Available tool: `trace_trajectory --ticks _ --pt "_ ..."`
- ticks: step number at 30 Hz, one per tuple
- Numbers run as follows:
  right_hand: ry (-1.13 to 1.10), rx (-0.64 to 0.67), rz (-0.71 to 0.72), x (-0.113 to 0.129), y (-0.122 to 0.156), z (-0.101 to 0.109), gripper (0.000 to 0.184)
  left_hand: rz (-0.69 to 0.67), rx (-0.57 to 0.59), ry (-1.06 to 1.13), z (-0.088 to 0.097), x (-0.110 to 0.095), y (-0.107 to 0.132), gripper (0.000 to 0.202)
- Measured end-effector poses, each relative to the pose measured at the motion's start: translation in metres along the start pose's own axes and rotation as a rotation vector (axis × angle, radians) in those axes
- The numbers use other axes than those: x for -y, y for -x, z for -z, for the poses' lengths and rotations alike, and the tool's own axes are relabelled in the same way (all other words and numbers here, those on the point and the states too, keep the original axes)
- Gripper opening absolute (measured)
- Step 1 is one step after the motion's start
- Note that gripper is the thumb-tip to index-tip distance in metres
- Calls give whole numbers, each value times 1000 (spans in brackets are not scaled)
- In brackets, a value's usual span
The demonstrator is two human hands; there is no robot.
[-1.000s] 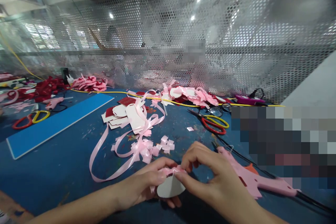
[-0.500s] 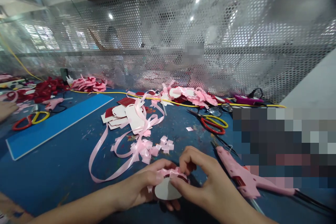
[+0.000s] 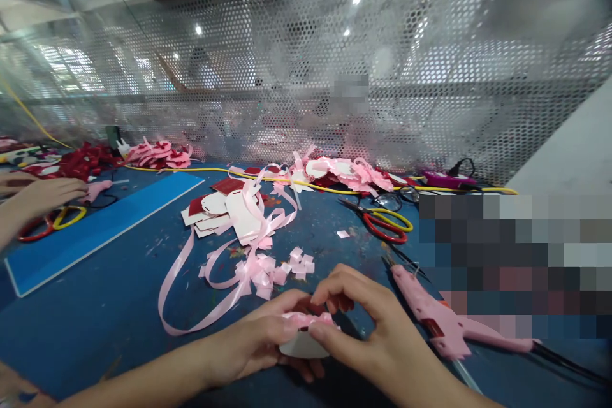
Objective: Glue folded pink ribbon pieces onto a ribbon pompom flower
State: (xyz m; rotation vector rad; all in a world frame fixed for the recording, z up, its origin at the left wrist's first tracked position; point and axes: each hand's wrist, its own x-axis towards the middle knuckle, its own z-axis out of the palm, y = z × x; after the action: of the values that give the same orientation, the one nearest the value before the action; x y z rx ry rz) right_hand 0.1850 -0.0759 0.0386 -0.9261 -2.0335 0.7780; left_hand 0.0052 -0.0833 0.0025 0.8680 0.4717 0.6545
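Observation:
Near the table's front edge, my left hand (image 3: 268, 335) grips a small white card piece (image 3: 302, 345) with pink ribbon bits (image 3: 306, 320) along its far edge. My right hand (image 3: 358, 319) is at the piece's right side. Its thumb presses on the ribbon edge, with the fingers curled above; whether a loose bit is pinched there I cannot see. Just beyond my hands lie cut pink ribbon squares (image 3: 268, 274) and a long looped pink ribbon (image 3: 179, 268). A pink glue gun (image 3: 430, 312) rests to the right of my right hand.
White and red card pieces (image 3: 239, 210) lie mid-table. Scissors (image 3: 385, 223) sit right of them, before a yellow cord (image 3: 329, 188). Pink finished-looking pieces (image 3: 344, 172) are heaped along the mesh panel (image 3: 306, 76). At left are a blue board (image 3: 109, 223) and another person's hand (image 3: 43, 201).
The white card piece has tilted, so its face shows narrower. My right-hand fingers have shifted slightly left over it. At the left, another person's hand has reached in over scissors.

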Motion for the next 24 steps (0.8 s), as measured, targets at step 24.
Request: trace_trajectory --ticks 24 --pt "260 -50 429 2 5 3 6 -69 -17 -157 8 1 1 52"
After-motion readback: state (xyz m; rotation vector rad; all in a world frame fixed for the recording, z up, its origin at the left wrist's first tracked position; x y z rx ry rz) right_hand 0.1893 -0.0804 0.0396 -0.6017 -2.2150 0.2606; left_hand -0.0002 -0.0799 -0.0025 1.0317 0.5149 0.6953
